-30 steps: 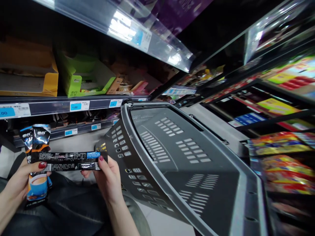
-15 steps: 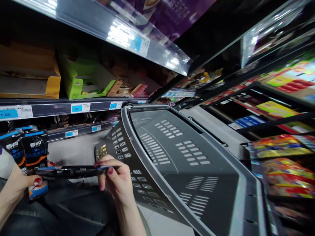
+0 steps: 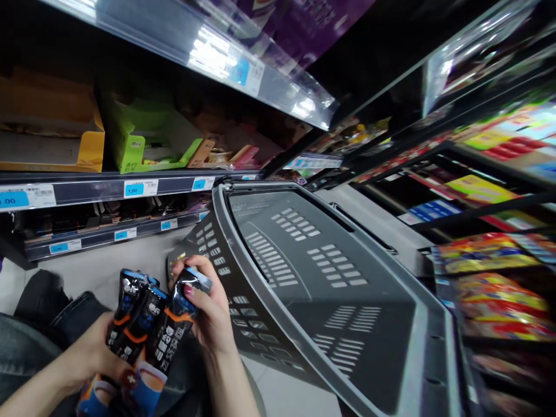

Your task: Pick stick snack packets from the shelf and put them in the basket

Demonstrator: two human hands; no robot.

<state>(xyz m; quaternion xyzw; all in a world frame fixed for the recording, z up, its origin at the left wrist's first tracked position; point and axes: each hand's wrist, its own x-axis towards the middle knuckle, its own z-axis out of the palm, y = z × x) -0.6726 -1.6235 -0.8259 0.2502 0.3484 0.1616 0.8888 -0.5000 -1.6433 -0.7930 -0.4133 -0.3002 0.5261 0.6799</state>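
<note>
Several slim black packets with blue tops, orange bands and a picture of a cup are fanned out low on the left. My left hand [image 3: 93, 350] is closed around their lower parts, its thumb across the front. My right hand [image 3: 214, 315] pinches the blue top of the rightmost packet [image 3: 163, 341], fingers behind and thumb in front. Left of it, another black packet [image 3: 145, 315] leans in the left hand's grip. Beside my right hand stands a grey shopping basket [image 3: 295, 313], with nothing visible inside it.
Ahead, a shelf holds an open green box [image 3: 150, 142] and an open yellow box [image 3: 91, 152]. Below them, a lower shelf [image 3: 102, 237] carries dark packets. A clear-edged shelf overhangs above. Bright bagged goods [image 3: 499, 304] line shelves at right. My knees are below the hands.
The packets have turned from nearly edge-on to showing their printed fronts. My left hand has moved right, bringing the packets closer to my right hand. The basket has barely shifted in view.
</note>
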